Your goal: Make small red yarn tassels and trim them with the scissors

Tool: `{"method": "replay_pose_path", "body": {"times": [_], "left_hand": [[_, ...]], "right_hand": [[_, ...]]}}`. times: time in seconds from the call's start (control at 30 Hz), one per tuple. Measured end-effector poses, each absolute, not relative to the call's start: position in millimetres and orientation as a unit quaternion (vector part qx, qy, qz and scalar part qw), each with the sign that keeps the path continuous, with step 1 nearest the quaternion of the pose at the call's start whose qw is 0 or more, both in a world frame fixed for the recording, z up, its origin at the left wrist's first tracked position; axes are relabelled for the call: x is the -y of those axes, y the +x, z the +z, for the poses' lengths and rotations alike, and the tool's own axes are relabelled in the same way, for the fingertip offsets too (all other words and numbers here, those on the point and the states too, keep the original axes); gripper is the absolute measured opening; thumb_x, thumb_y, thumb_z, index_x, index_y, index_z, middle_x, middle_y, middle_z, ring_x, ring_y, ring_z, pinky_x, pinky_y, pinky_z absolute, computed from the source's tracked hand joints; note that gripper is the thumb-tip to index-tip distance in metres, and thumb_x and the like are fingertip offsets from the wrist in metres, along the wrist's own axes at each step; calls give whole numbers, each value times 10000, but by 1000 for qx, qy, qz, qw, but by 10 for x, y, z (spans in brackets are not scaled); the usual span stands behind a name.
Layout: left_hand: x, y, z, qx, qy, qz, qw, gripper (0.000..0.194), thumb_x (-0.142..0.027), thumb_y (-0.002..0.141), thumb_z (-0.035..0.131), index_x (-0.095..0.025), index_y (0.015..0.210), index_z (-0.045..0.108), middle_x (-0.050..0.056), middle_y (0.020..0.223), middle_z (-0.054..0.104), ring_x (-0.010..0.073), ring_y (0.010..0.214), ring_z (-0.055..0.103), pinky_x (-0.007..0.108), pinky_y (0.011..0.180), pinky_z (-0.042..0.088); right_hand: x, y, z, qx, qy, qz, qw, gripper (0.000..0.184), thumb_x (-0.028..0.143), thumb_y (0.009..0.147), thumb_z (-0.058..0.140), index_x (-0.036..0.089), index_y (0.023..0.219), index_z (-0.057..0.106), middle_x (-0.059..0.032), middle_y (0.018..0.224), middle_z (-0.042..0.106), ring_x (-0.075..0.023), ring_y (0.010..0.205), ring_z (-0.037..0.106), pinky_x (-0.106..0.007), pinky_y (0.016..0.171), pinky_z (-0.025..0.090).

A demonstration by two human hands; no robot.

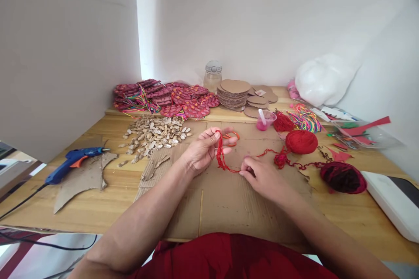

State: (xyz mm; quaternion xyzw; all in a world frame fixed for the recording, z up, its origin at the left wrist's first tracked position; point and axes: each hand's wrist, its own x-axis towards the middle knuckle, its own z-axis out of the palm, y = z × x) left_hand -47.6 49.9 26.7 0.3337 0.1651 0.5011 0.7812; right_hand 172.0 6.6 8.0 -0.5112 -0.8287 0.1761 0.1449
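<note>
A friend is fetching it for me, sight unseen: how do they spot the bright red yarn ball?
On the wooden table, find the large cardboard sheet. By its far right corner sits a round ball of bright red yarn. The ball nearer the person is dark maroon, and the red bundle beyond is smaller and loose.

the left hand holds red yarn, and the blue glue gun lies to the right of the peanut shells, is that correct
Not quite: the head view shows the blue glue gun to the left of the peanut shells, not to the right. The left hand does hold red yarn.
</note>
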Motion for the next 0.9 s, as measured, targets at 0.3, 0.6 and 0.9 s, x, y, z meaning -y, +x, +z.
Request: {"method": "replay_pose_path", "body": {"times": [0.3,0.6,0.9], "left_hand": [[-493,-416,220,-213,375,515,741,219,-254,748,797,-154,883,656,82,1001,740,224,980,701,367,902,506],[-371,-298,229,-221,438,479,728,194,-264,640,847,-151,757,743,106,1238,644,217,1147,574,288,906,432],[-409,-259,204,-221,332,479,782,285,-255,634,847,-130,868,742,42,813,655,93,635,549,210,573,405]], "right_hand": [[-85,2444,393,755,-631,-2,179,151,326,863,545,191,855,611,-93,909,651,-224,748,589,-359,701,413],[48,1347,671,703,-453,413,362,482,417,880,614,240,1325,562,-86,1258,637,-200,951,639,-322,744,525],[-105,1122,430,606,-397,529,442,359,459,884,631,210,1140,599,-27,904,664,-163,835,631,-310,764,511]]}}
